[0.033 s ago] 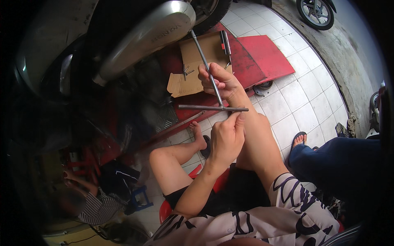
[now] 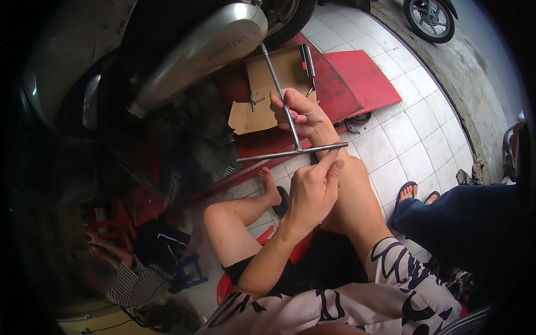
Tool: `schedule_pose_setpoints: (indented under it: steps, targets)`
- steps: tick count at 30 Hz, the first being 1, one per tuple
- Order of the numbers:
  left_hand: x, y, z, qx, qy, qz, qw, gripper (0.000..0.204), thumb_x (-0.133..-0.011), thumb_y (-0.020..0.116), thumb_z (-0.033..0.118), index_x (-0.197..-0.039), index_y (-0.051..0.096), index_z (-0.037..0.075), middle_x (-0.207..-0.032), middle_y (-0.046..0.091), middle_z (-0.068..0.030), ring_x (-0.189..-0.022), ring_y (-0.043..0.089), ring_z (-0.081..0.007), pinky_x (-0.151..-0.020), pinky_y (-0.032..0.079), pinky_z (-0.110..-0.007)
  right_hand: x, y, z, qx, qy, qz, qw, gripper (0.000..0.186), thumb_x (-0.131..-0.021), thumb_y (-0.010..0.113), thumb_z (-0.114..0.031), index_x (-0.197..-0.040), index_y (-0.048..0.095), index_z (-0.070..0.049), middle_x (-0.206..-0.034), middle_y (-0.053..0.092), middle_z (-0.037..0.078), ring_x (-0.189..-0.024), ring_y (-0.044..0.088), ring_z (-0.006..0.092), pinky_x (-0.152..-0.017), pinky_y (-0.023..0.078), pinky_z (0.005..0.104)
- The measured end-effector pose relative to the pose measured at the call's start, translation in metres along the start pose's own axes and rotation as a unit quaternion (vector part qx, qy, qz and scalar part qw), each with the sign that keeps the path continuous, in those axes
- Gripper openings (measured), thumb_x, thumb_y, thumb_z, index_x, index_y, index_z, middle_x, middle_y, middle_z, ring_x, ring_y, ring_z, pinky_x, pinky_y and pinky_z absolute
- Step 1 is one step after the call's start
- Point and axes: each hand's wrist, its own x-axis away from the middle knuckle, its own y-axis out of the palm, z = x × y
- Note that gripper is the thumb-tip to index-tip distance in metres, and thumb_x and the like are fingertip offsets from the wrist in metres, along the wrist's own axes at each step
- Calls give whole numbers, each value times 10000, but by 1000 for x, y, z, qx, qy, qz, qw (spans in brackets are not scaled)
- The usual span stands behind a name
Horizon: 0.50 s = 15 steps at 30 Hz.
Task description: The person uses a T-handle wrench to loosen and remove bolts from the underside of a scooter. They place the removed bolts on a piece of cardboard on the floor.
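A steel T-handle wrench (image 2: 272, 70) slants from the edge of the motorbike's silver side cover (image 2: 204, 47) down toward me, its crossbar nearest my body. Loosely curled about the middle of its shaft are the fingers of my right hand (image 2: 304, 111). My left hand (image 2: 312, 192) is below the crossbar. Its index finger reaches up to touch the bar's right end, the thumb stands apart, and the other fingers are bent. What the wrench's far tip sits on is too small to make out.
Beyond my hands, flattened cardboard (image 2: 279, 67) with small metal parts (image 2: 255, 100) lies on a red platform (image 2: 329, 78). A person in blue trousers (image 2: 458, 215) stands at right. Another person in a striped shirt (image 2: 137, 282) is at lower left. A wheel (image 2: 430, 19) shows far right.
The wrench's crossbar has turned, its right end rising and its left end dropping in the picture. My left hand has moved slightly right, with its index finger straighter. My right hand stays on the shaft.
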Motion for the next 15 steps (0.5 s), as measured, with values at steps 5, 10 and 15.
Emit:
schedule_pose_setpoints:
  steps: [5, 10, 15]
  targets:
    - [15, -29, 35, -88, 48, 151, 983, 507, -931, 519, 58, -1412, 389, -33, -528, 559, -65, -474, 519, -60, -509, 434, -226, 5, 12, 0, -1, -12, 31, 999, 283, -967, 568, -274, -954, 532, 6, -579, 465, -46, -382, 349, -37, -349, 273, 121]
    - [39, -17, -5, -63, -62, 92, 992, 550, -908, 556, 58, -1398, 355, -93, -546, 588, -74, -473, 538, -74, -578, 469, -217, 8, 14, 0, -57, -42, 42, 997, 283, -985, 536, -271, -931, 528, 6, -561, 406, -81, -372, 314, -39, -353, 263, 126]
    - [25, -10, 16, -3, -16, -1, 1000, 593, -882, 582, 35, -1407, 339, -88, -561, 605, -61, -471, 544, -76, -647, 477, -226, 1, 10, -3, -16, -19, 52, 998, 285, -997, 512, -275, -952, 561, 2, -562, 419, -90, -373, 322, -44, -349, 243, 135]
